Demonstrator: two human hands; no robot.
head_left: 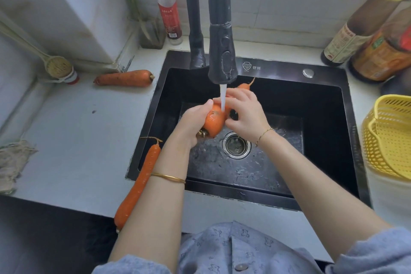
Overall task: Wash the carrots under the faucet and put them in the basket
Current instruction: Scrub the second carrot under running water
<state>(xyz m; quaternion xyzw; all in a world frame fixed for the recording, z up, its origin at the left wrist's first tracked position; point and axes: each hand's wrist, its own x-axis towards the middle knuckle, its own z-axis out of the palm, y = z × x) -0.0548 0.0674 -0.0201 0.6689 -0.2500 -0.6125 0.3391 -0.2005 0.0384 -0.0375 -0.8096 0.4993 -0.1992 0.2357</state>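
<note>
blue patterned shirt (244,249) fills the near edge, in front of the sink (278,66). yellow basket (387,140), right of the sink, shows no carrot. faucet (222,51), above the sink's middle, runs a thin stream (223,98) onto the held carrot (214,121). long carrot (138,182) lies across the sink's left rim; short carrot (124,78) lies beyond its far-left corner. left hand (193,122) wraps the held carrot's thick end and right hand (244,111) curls round its upper part. recommended: rotate it under the stream, rubbing its whole length.
</note>
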